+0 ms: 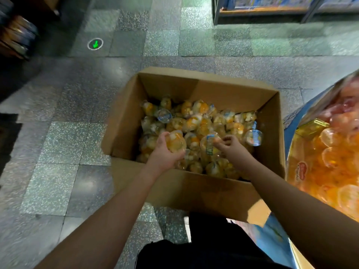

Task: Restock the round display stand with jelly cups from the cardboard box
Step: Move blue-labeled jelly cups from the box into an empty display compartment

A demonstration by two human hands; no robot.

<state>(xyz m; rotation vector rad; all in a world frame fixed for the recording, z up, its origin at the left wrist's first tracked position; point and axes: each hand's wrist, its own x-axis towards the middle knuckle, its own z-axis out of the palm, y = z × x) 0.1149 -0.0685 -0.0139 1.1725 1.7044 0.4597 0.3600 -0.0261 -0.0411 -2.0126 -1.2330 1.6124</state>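
Observation:
An open cardboard box [194, 189] stands on the floor, holding several clear jelly cups with yellow and orange fruit. My left hand [165, 154] is inside the box and grips one jelly cup [175, 141]. My right hand [231, 146] reaches in beside it, its fingers curled round another jelly cup [208, 143] with a blue-edged lid. The round display stand [291, 123] is at the right edge, with blue sides and orange and pink cups heaped in it.
Grey terrazzo floor tiles [77, 133] surround the box. A green arrow mark [95, 44] lies on the floor at upper left. A shelf [262, 10] runs along the top right, dark goods [15, 35] at far left. My dark trousers [204, 247] show below.

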